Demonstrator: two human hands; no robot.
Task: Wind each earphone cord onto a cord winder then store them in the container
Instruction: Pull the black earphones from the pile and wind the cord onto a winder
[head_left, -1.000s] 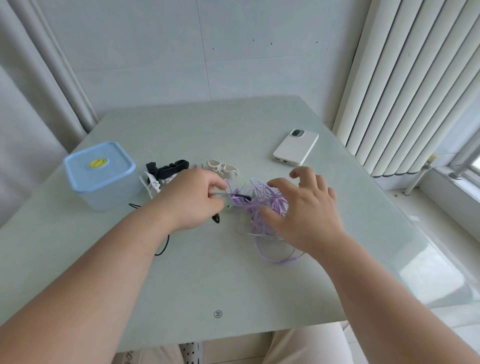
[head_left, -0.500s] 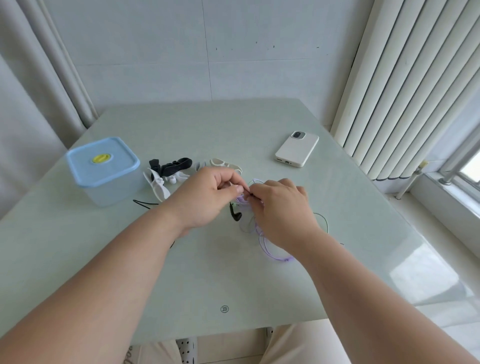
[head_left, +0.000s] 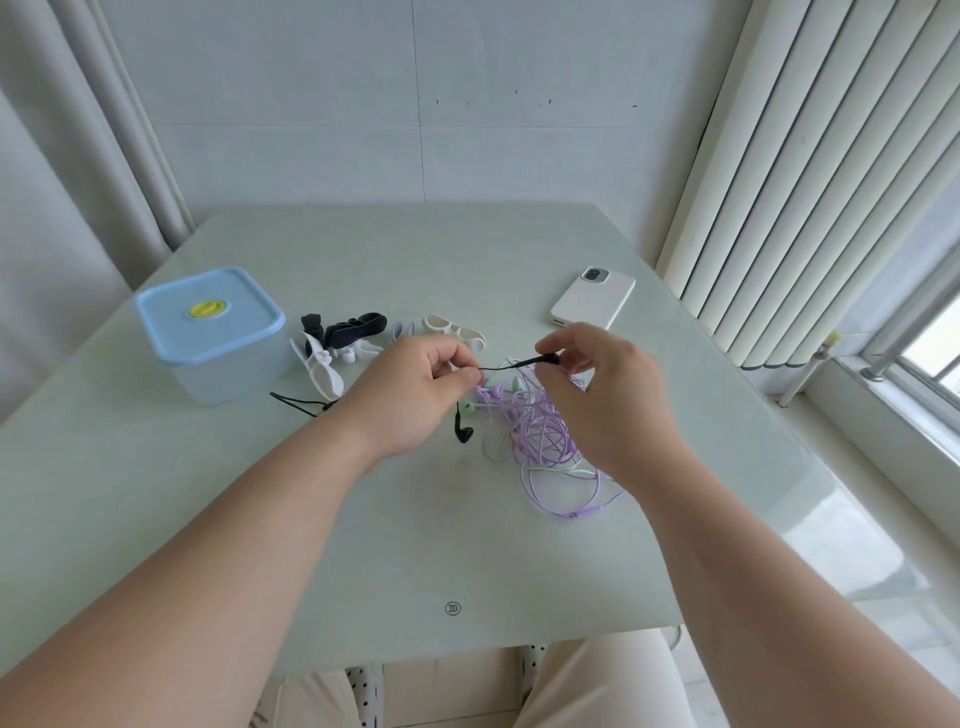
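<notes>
Left hand (head_left: 415, 395) and right hand (head_left: 608, 410) each pinch the black earphone cord (head_left: 506, 365) taut — above the purple tangle (head_left: 545, 434)

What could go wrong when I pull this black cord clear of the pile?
1. The black cord, pinched between the left hand and right hand, runs right over the purple cord tangle; pulling may drag or tighten that tangle.
2. The black earbud hangs beside the tangle and could snag on it.
3. The container has its lid on and both hands are busy, so storing will likely need a put-down first.
</notes>
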